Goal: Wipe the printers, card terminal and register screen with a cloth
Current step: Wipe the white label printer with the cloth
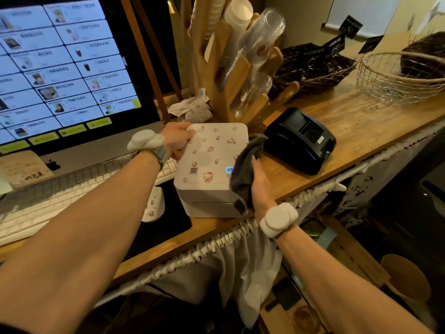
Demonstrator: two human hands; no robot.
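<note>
The left grip (178, 141) clasps the far left corner of the white printer (212, 162). The right grip (259, 182) holds a grey cloth (244, 169) against its right edge. A black printer (299, 139) sits just beyond the right grip; the register screen (60, 68) stands left of the left grip.

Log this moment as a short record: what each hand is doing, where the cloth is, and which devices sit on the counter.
left hand: grips the far left corner of the white printer
right hand: holds the grey cloth at the white printer's right edge
white printer: on the wooden counter, blue light lit on top
black printer: to the right of the white one, no hand on it
register screen: lit, at the left, behind the keyboard
</note>
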